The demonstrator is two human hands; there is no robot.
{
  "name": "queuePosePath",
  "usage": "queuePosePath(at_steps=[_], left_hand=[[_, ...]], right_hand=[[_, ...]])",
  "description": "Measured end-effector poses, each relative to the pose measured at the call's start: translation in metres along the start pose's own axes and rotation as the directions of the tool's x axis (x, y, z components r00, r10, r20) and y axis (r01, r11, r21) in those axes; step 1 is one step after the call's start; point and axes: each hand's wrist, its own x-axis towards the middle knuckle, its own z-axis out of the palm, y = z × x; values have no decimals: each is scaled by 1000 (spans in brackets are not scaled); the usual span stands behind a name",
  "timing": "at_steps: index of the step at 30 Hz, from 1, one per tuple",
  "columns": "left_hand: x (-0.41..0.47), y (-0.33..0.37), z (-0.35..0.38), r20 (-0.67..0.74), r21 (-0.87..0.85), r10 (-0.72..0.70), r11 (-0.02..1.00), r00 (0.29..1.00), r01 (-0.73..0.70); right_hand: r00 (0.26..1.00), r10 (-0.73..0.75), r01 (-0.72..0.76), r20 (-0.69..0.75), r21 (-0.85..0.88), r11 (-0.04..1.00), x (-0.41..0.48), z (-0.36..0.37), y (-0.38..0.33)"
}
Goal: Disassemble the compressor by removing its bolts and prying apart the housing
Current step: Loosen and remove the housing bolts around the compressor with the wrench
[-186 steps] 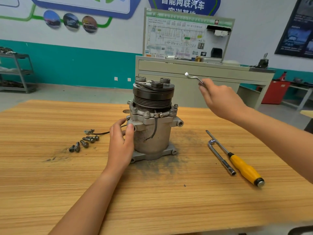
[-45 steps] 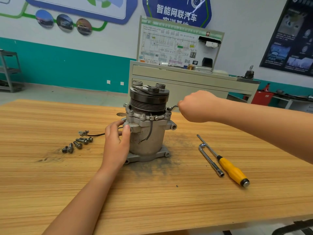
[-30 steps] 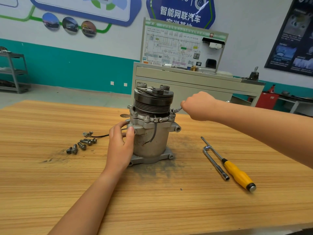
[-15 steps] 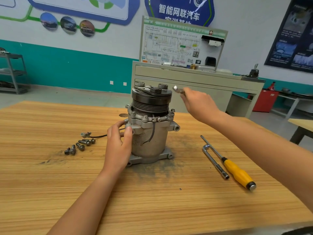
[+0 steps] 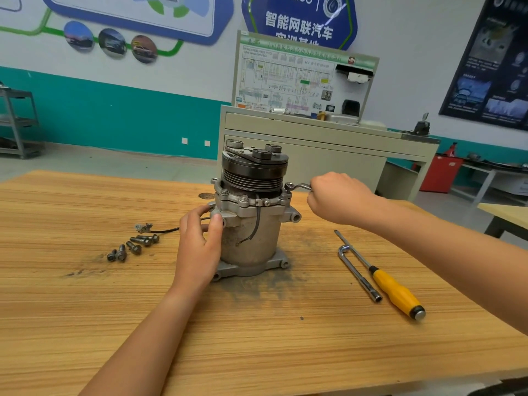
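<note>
Right fingers (image 5: 317,195): curled into a fist round the wrench (image 5: 300,186); right hand (image 5: 340,198) just right of the compressor (image 5: 251,224), near its top.
Wrench: roughly level, ring end on a bolt (image 5: 288,185) at the upper right rim.
Left fingers (image 5: 188,224): wrapped on the compressor's left side, thumb at the front; left hand (image 5: 200,250) grips the body.
Compressor: mid-table, upright, long axis vertical, black pulley (image 5: 254,172) up, base (image 5: 251,267) flat on the table (image 5: 257,344).
Loose bolts (image 5: 131,247): clustered to its left, beside a wire (image 5: 163,230).
Right side: socket wrench (image 5: 358,272) beside a yellow screwdriver (image 5: 395,291).
Table: wood grain, dark grime (image 5: 257,288) around the base.
Room: beige bench (image 5: 328,144) behind, teal-and-white wall (image 5: 114,115), posters.
</note>
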Motion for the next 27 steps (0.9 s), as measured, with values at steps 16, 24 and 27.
queuePosePath(at_steps=[16,24,27], left_hand=[[0,2,0,1,-22,0,1000,1000,0],[0,3,0,3,-12,-9,1000,1000,9],[1,2,0,3,-11,-5,1000,1000,5]], right_hand=[[995,-57,72,76,-205,976,-7,-12,7],[989,-61,98,133,-293,951,-5,-16,-4],[986,-70,125,152,-389,913,-2,-17,1]])
